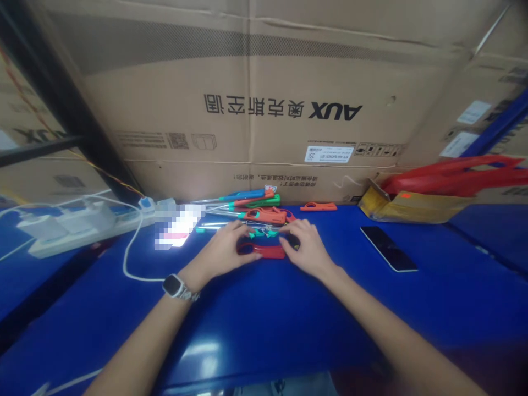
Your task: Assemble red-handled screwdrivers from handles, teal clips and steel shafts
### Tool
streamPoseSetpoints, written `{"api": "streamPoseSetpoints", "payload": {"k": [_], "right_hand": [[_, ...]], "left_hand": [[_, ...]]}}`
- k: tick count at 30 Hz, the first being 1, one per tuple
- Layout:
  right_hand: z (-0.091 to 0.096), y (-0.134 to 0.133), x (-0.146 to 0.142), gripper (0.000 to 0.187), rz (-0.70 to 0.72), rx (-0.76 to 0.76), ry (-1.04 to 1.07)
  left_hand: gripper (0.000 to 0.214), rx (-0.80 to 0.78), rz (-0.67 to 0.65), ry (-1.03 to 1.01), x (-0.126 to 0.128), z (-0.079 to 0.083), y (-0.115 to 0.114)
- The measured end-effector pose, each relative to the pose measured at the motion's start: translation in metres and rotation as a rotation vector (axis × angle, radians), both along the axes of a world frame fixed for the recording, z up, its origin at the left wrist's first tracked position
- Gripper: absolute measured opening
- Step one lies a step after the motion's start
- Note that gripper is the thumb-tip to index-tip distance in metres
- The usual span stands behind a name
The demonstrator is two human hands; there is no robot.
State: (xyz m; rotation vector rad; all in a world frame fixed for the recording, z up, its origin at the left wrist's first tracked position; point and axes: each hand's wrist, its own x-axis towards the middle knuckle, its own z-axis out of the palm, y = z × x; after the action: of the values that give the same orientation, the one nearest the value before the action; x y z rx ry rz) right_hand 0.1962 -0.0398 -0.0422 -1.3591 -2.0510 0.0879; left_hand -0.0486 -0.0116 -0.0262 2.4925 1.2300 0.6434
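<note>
Left hand (220,250) has its thumb against the lower edge of a red lighter casing (273,252), with its forefinger arched apart above; whether the other fingers grip it, I cannot tell. Facing it, the right hand (307,250) curls at the casing's right end, thumb and forefinger apart at the tips; any hold there is hidden. So the casing lies between both hands, low over the blue tabletop (264,319). Just beyond the fingertips are small green parts (271,233), and past those an orange-handled utility lighter (268,215) and a blue-handled lighter (247,194). Beyond the right hand lies an orange casing (319,207); well to its right are a smartphone (388,247) and, farther off, an open carton (412,212) of red plastic pieces (437,177). Well left of the left hand, whose wrist wears a smartwatch (173,285), sits a white power strip (49,245). An AUX carton (268,71) stands behind everything.
</note>
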Motion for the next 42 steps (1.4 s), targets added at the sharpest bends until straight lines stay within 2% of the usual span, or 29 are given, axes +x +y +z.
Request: {"api": "streamPoseSetpoints", "payload": {"k": [3,5,9,12,17,21,24,26,28,32,34,37,39,42], "right_hand": [[-0.002,0.021,0.017,0.032,-0.228,-0.024,-0.061],[-0.005,0.036,0.026,0.035,-0.305,-0.094,-0.066],[-0.007,0.057,0.037,0.039,-0.327,-0.291,0.081],[-0.007,0.067,0.044,0.035,-0.313,-0.348,0.147],[-0.01,0.071,0.051,0.036,-0.236,-0.289,0.243],[-0.006,0.062,0.053,0.036,-0.238,-0.152,0.314],[-0.003,0.051,0.05,0.037,-0.169,-0.072,0.394],[-0.002,0.043,0.043,0.04,-0.06,-0.116,0.493],[-0.001,0.034,0.031,0.044,0.073,-0.25,0.612],[0.006,0.017,0.005,0.033,0.283,-0.432,0.72],[0.011,0.012,-0.005,0.028,0.34,-0.53,0.647],[0.017,0.009,-0.016,0.042,0.405,-0.615,0.547],[0.018,0.011,-0.023,0.044,0.426,-0.65,0.525],[0.017,0.018,-0.034,0.033,0.419,-0.714,0.547]], "left_hand": [[0.038,0.111,-0.046,-0.053,0.007,-0.005,-0.005],[0.029,0.134,-0.076,-0.056,0.012,-0.007,-0.003],[0.025,0.187,-0.091,-0.007,0.027,-0.004,0.01],[0.021,0.252,-0.079,0.063,0.042,0.001,0.023],[0.013,0.282,0.029,0.24,0.061,0.004,0.049],[0.014,0.292,0.064,0.238,0.069,0.003,0.063],[0.016,0.28,0.068,0.194,0.069,0.003,0.065],[0.015,0.264,0.07,0.105,0.067,0.003,0.063],[0.015,0.259,0.08,-0.011,0.06,0.004,0.056],[0.021,0.264,0.096,-0.245,0.033,0.008,0.033],[0.031,0.251,0.087,-0.358,0.015,0.011,0.019],[0.044,0.166,-0.047,-0.418,-0.009,0.015,-0.001],[0.038,0.076,-0.106,-0.382,-0.019,0.014,-0.009],[0.032,-0.064,-0.073,-0.36,-0.025,0.008,-0.013]]}}
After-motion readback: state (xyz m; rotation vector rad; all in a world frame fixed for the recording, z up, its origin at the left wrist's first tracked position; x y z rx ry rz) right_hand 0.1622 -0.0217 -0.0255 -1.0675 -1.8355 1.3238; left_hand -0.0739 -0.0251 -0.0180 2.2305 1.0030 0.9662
